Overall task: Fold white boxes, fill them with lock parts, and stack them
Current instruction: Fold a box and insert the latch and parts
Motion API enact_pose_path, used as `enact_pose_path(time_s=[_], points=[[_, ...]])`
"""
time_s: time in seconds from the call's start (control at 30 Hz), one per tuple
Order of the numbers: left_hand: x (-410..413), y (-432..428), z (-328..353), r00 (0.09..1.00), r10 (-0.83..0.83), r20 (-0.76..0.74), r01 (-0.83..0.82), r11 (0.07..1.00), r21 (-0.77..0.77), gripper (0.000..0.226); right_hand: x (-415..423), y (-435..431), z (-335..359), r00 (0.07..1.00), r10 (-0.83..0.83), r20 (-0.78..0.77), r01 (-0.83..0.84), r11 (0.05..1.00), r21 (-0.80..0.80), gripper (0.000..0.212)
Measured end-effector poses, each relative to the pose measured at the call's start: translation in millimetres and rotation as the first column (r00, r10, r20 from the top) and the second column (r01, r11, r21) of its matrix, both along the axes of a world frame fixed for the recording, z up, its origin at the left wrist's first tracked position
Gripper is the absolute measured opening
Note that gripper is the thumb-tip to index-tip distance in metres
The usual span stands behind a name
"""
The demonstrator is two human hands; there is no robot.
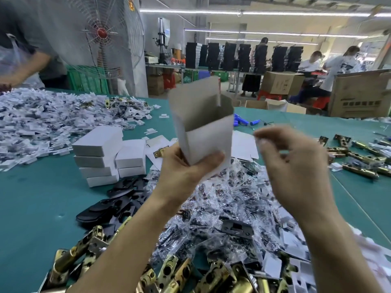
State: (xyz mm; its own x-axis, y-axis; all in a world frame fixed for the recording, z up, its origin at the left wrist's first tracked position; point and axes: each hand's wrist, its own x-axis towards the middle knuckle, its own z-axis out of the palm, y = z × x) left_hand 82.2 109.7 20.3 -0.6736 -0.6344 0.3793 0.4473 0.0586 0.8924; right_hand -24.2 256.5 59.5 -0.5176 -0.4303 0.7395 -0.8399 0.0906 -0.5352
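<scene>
White cardboard box (203,132), upright and open-topped, gripped at its base by the left hand (188,168) above the green surface (31,197), right hand (296,166) just beside it, blurred, fingers curled on nothing visible, closed boxes (99,157) stacked left.

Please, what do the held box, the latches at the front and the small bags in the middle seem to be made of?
Box: thin cardboard, white outside and matte grey inside, with creased flaps. Latches: metal, probably brass-plated, judging by the yellow shine. Bags: clear plastic film, glossy and crinkled.
</scene>
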Motion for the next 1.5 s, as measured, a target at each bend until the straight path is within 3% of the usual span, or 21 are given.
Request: enact_pose_path(time_s=[0.03, 0.07, 0.13, 0.17, 0.23, 0.37, 0.53, 0.7, 0.77, 0.9, 1.0, 1.1, 1.2, 1.33, 1.5], points=[[-0.3, -0.5, 1.3, 0.999, 0.039, -0.015, -0.039, 0.998, 0.041, 0.021, -5.1, -2.1, -8.0, 0.998, -0.014, 0.055, 0.001, 0.975, 0.224, 0.019], [-0.6, -1.2, 2.5, 0.997, 0.071, -0.011, -0.07, 0.994, 0.081, 0.02, -8.1, -4.8, -16.7, 0.994, -0.011, 0.108, -0.041, 0.885, 0.464, 0.021], [-0.3, -2.3, 4.7, 0.995, 0.093, 0.032, -0.097, 0.982, 0.165, 0.028, -8.0, -13.6, -35.3, 0.981, 0.001, 0.193, -0.156, 0.595, 0.789, 0.034], [0.3, -3.0, 5.2, 0.993, 0.099, 0.069, -0.111, 0.975, 0.195, 0.036, -5.7, -18.3, -43.4, 0.976, 0.005, 0.22, -0.195, 0.482, 0.854, 0.039], [1.0, -3.6, 5.3, 0.982, 0.115, 0.15, -0.147, 0.964, 0.22, 0.043, -0.7, -26.8, -53.0, 0.972, 0.032, 0.235, -0.227, 0.408, 0.885, 0.043], [1.4, -3.3, 7.3, 0.983, 0.113, 0.145, -0.148, 0.956, 0.253, 0.046, 5.1, -32.7, -56.6, 0.957, 0.137, 0.255, -0.289, 0.424, 0.858, 0.032], [1.8, -2.7, 8.2, 0.985, 0.136, 0.101, -0.157, 0.96, 0.234, 0.043, 7.3, -33.0, -62.6, 0.965, 0.207, 0.164, -0.245, 0.467, 0.85, 0.048], [0.7, -2.8, 5.6, 0.99, 0.122, 0.066, -0.133, 0.974, 0.186, 0.036, 10.0, -39.4, -59.1, 0.943, 0.311, 0.117, -0.285, 0.574, 0.768, 0.009], [-0.4, -3.9, 3.6, 0.992, 0.114, 0.047, -0.12, 0.978, 0.17, 0.03, 4.5, -35.5, -51.5, 0.952, 0.267, 0.149, -0.298, 0.701, 0.648, 0.008], [-0.2, -8.2, -1.8, 0.989, 0.098, 0.111, -0.114, 0.983, 0.147, 0.024, -13.0, -9.7, -23.2, 0.961, 0.129, 0.246, -0.183, 0.959, 0.214, 0.02], [2.1, -8.6, -3.1, 0.978, 0.057, 0.2, -0.07, 0.996, 0.058, 0.03, -15.5, 10.5, -1.1, 0.972, 0.153, 0.176, -0.141, 0.987, -0.082, 0.02], [5.2, -5.3, -3.2, 0.929, -0.09, 0.358, 0.112, 0.993, -0.041, 0.044, -7.0, 21.2, 12.6, 0.958, 0.279, 0.062, -0.256, 0.934, -0.247, 0.039], [4.8, 1.3, -3.9, 0.881, -0.214, 0.421, 0.291, 0.948, -0.127, 0.035, -0.9, 22.4, 14.6, 0.962, 0.251, -0.104, -0.264, 0.955, -0.137, 0.042], [8.0, 4.1, -1.8, 0.847, -0.345, 0.405, 0.432, 0.89, -0.146, 0.027, -2.5, 17.9, 10.3, 0.961, 0.144, -0.235, -0.152, 0.988, -0.015, 0.013], [7.1, 3.7, -1.0, 0.832, -0.37, 0.413, 0.462, 0.875, -0.147, 0.028, 1.6, 13.0, 6.5, 0.959, 0.261, -0.113, -0.261, 0.965, 0.019, 0.005]])
